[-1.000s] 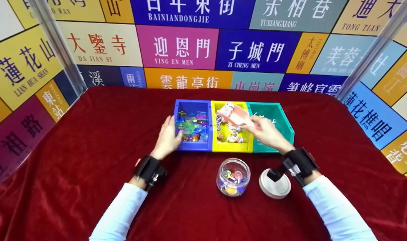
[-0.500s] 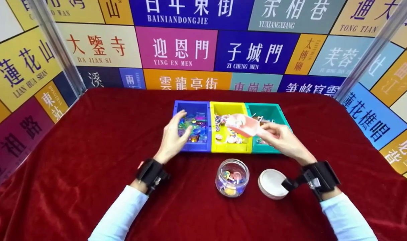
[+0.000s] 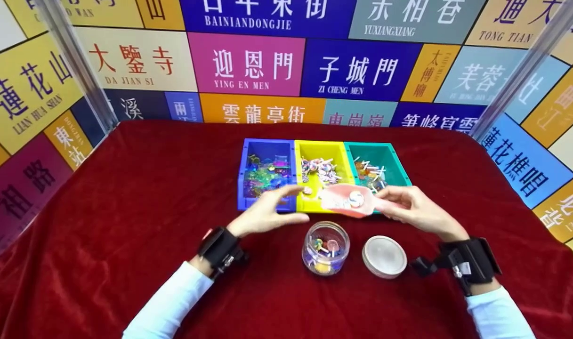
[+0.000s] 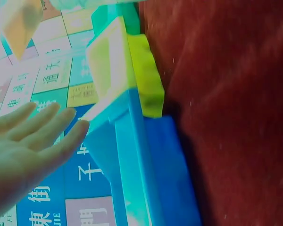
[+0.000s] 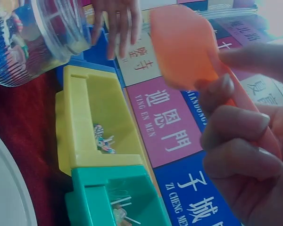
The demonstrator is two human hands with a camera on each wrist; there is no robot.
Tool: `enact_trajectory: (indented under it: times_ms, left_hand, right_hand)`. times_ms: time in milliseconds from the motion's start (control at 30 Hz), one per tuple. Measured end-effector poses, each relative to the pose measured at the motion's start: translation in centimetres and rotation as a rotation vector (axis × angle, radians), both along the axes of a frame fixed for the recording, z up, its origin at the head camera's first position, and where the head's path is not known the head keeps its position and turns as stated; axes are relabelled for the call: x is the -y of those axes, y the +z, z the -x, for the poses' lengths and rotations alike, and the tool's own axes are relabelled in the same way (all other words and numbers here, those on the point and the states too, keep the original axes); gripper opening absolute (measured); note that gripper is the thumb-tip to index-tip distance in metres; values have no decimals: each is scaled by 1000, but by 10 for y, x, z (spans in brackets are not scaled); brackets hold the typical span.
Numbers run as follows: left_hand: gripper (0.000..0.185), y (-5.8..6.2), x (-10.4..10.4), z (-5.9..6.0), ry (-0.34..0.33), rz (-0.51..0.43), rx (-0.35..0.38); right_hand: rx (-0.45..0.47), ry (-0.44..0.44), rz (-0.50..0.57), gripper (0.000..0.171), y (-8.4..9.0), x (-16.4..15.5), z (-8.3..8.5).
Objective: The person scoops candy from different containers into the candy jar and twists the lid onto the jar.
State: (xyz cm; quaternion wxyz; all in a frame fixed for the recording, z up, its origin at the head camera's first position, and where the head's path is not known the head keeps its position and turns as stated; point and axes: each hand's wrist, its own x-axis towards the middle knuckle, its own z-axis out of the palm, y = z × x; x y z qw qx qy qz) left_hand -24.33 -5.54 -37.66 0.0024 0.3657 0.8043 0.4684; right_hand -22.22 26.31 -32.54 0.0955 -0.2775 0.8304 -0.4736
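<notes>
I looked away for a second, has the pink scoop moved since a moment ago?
Yes. The pink scoop in the right hand has come toward the person, from above the yellow bin to its front edge, just above the open jar.

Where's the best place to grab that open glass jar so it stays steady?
Grip the glass jar round its side wall below the rim, coming from its left, where the left hand is free. It stands upright and its mouth should stay clear for the pink scoop.
</notes>
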Motion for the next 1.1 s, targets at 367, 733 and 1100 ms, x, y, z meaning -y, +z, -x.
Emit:
enact_trajectory:
  times_ms: [367, 733, 1100]
  left_hand:
    - [83, -2, -15, -12, -199, 130, 147]
    - [78, -9, -26, -15, -251, 290, 117]
    - [71, -12, -31, -15, -261, 304, 70]
  right_hand:
    - [5, 175, -78, 13, 4, -6, -5]
    - [-29, 220, -226, 11, 10, -6, -9]
    - [-270, 229, -353, 4, 25, 2, -16]
